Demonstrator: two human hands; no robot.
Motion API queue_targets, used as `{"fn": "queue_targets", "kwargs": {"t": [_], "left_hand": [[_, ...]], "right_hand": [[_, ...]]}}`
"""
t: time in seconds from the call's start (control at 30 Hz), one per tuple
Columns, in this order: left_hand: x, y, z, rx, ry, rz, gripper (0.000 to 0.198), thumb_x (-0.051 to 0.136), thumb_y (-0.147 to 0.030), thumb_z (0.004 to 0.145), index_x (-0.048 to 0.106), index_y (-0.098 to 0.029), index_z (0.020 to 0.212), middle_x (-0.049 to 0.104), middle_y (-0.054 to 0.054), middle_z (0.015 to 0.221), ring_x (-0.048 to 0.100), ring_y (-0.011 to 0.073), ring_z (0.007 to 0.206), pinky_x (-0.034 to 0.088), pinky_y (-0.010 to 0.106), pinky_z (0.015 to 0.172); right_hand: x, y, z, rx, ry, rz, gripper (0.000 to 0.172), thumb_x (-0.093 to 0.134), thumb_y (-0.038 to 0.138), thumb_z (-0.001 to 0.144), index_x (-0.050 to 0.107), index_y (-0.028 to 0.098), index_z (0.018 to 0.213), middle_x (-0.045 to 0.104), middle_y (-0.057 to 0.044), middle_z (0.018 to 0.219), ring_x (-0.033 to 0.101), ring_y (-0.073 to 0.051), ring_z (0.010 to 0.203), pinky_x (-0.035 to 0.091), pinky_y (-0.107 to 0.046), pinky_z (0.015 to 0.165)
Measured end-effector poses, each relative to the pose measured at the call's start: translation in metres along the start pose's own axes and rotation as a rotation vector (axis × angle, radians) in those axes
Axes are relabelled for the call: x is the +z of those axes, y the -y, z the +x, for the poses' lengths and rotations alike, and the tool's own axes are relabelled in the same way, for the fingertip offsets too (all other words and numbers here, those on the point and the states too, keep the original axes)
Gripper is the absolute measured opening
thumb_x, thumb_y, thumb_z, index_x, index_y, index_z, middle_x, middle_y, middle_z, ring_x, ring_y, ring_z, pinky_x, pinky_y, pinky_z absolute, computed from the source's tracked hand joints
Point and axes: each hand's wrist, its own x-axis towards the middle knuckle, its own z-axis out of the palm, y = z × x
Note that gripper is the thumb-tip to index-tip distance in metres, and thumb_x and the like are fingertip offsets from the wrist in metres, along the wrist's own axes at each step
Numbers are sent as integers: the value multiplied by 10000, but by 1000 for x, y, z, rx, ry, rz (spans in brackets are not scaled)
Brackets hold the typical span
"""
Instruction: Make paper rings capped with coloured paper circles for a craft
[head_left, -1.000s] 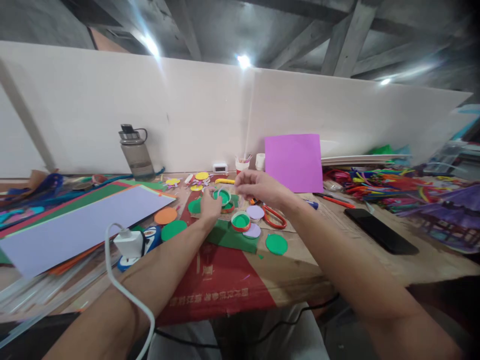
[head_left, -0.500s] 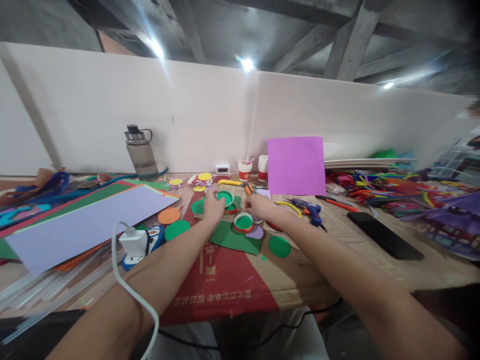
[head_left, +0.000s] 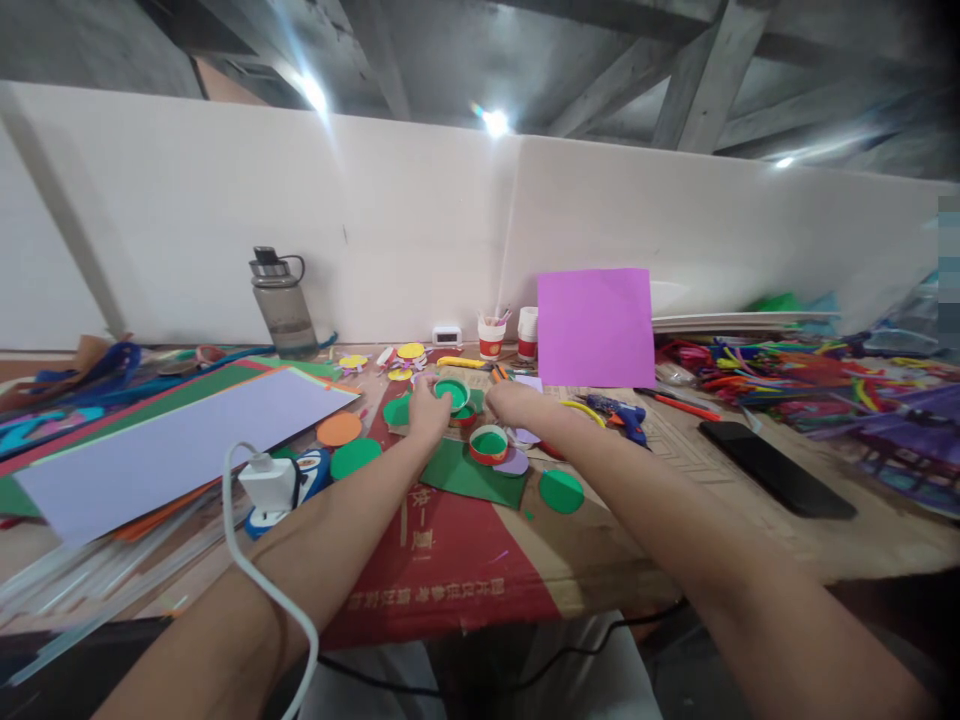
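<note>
Head view: your left hand (head_left: 429,410) pinches a green-lined ring (head_left: 451,393) beyond the green sheet (head_left: 461,480), likely to keep it steady; your right hand (head_left: 512,402) is beyond that sheet's right end, its fingers too hidden to tell.

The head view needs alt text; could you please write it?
The left hand touches a shallow round green dish with a white rim; the right hand is close by. A flat orange disc lies left, a rectangular black phone far right.
</note>
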Motion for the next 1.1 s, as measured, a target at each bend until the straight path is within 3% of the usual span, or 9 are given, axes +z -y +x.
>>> {"fn": "queue_targets", "kwargs": {"t": [0.1,0.23,0.37,0.57,0.63,0.7,0.83,0.97,1.1], "left_hand": [[-1,-1,0,1,0,10,303,572,-100,726,564,-164,1022,622,38,886,595,189,836,456,317,803],[0,0,1,5,-4,24,311,576,-88,710,572,-171,1009,615,35,878,591,189,829,458,316,804],[0,2,2,18,-10,18,302,569,-93,712,571,-175,1002,623,40,909,588,189,843,457,315,810],[2,4,2,26,15,-22,290,570,-112,714,554,-176,997,627,41,919,598,187,849,466,315,809],[1,3,1,15,18,-53,284,571,-112,717,547,-180,993,633,47,943,604,190,881,467,319,828],[-2,0,0,12,-12,-101,280,577,-100,711,542,-188,975,637,49,967,601,196,920,462,333,863],[-11,-13,0,130,-129,-270,267,568,-87,721,543,-190,967,631,55,999,592,187,965,450,337,919],[-18,-25,1,161,-110,-385,272,590,-166,757,536,-179,1023,640,53,997,614,173,936,485,325,871],[-18,-32,-1,65,-31,-495,307,631,-229,742,550,-171,1032,657,41,928,623,147,791,509,272,692]], "right_hand": [[3,-3,2,19,-68,15,251,588,67,787,738,118,983,729,-177,1007,683,-264,992,499,-299,819],[1,-13,-5,125,-256,76,301,461,62,862,691,82,1056,694,-225,1072,662,-282,1019,486,-330,809],[-3,-23,-18,158,-401,186,271,441,145,907,665,144,1060,708,-131,1035,659,-197,943,469,-259,767],[-21,-16,-38,18,-832,737,161,522,200,872,660,144,935,697,-56,912,613,-132,828,450,-230,752],[-27,-8,-46,-99,-763,998,150,570,227,843,648,138,935,681,-37,855,601,-117,752,457,-220,694],[-30,3,-56,-223,-557,1205,149,616,249,811,646,145,913,659,-5,784,576,-99,656,460,-212,627],[-21,26,-77,-572,-180,1362,148,698,270,762,642,147,822,627,26,703,559,-80,578,460,-201,573],[-6,43,-89,-846,70,1214,143,712,265,789,670,140,845,665,1,783,603,-89,714,478,-195,690],[4,54,-95,-983,179,1057,121,672,241,830,660,125,860,661,-9,822,614,-89,753,469,-169,713]]}}
